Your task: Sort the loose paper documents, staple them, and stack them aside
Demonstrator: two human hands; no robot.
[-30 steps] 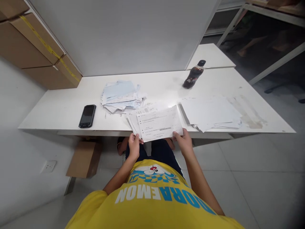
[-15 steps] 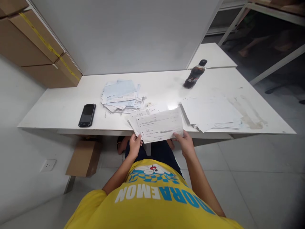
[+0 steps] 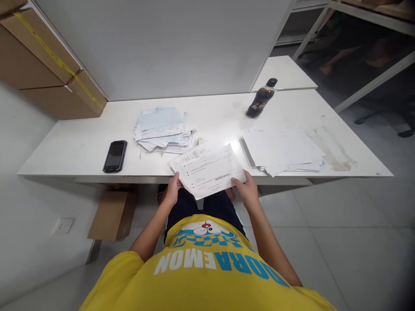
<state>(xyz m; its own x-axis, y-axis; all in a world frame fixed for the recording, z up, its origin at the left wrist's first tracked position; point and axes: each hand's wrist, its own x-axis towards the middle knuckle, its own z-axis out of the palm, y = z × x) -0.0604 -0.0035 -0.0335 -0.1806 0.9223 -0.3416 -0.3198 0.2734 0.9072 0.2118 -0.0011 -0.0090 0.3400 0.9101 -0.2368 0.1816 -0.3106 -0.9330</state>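
Over the front edge of the white desk (image 3: 81, 134) I hold printed paper sheets. My right hand (image 3: 248, 190) pinches the right end of the top sheet (image 3: 210, 172), thumb on its face. My left hand (image 3: 173, 190) is closed at the left edge of the sheets underneath (image 3: 191, 157), which fan out behind the top one; its fingertips are partly hidden by the paper. Behind the held sheets lies an untidy pile of slips (image 3: 164, 129) with a pale blue one on top. To the right is a stack of white paper (image 3: 282, 149).
A black phone (image 3: 115, 156) lies at the left of the desk, and a cola bottle (image 3: 262, 98) stands toward the back right. Cardboard boxes (image 3: 42, 56) are stacked at the back left; another box (image 3: 112, 214) is below the desk. A person's arm (image 3: 340, 60) shows at the far right.
The top sheet has tilted, its left end dropping toward me. My left hand has shifted left and slightly up, away from the top sheet. The view has drifted a little.
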